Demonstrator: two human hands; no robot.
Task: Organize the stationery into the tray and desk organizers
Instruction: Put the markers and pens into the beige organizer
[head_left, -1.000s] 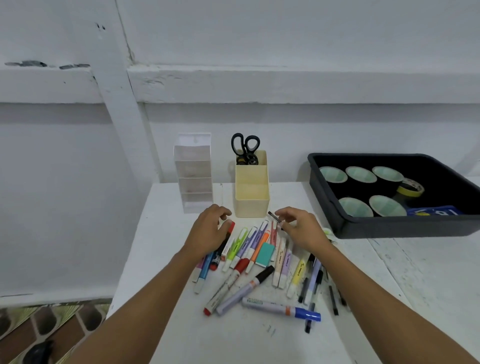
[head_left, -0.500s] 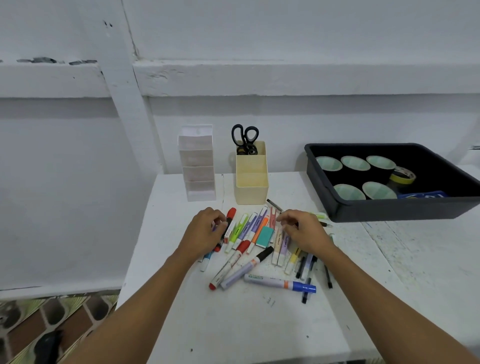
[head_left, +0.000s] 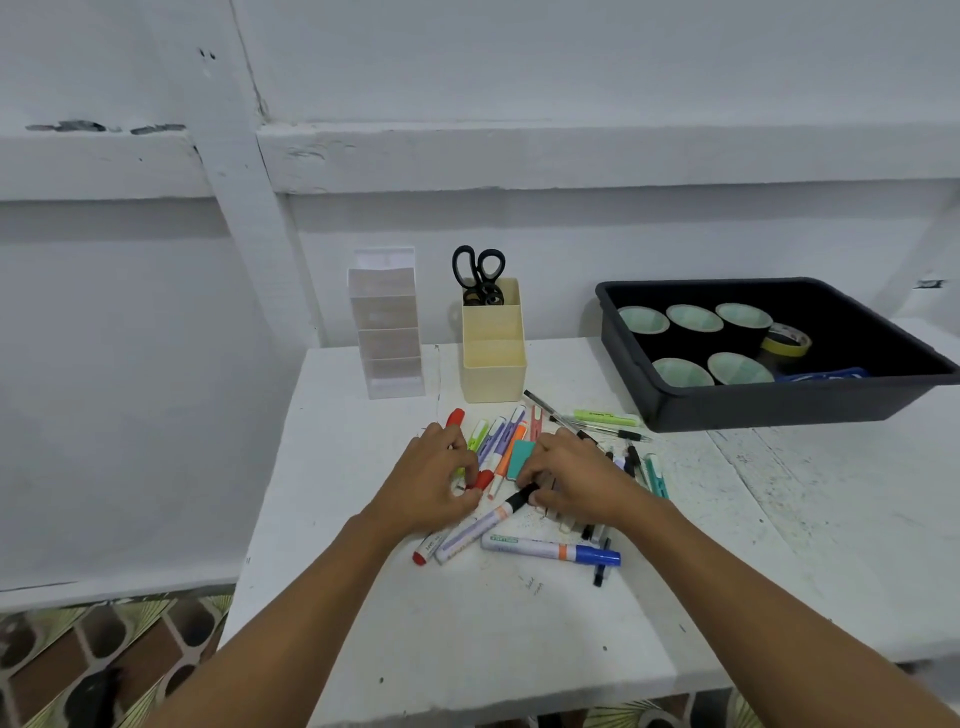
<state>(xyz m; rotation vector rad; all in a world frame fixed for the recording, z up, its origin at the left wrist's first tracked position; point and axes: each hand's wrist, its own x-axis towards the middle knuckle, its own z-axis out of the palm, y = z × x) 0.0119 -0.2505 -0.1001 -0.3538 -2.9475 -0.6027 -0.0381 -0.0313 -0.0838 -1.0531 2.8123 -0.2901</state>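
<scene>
Both hands are resting palm-down on a heap of markers and pens in the middle of the white surface (head_left: 363, 623); the left hand (head_left: 434, 480) is curling its fingers around a red-capped marker (head_left: 480, 479), though whether it is truly gripping it I cannot tell; the right hand (head_left: 576, 480) is lying with bent fingers over the pens, its fingertips touching the black cap of a white marker (head_left: 485, 522), and its grip is likewise unclear. A teal eraser (head_left: 521, 460) is sitting between the two hands; a blue-capped marker (head_left: 550, 550) is lying crosswise at the near edge of the heap; a green highlighter (head_left: 605, 417) and a thin black pen (head_left: 550, 410) are lying at the far right of the pile, near the tray. Behind the heap a cream organizer (head_left: 493, 364) is standing upright, holding black scissors (head_left: 479, 275) in its back compartment; just to its left a clear tiered organizer (head_left: 387, 332) is standing against the wall. The black tray (head_left: 779, 405) is sitting at the right, holding five dark tape rolls (head_left: 693, 318) and a yellow tape roll (head_left: 787, 340).
</scene>
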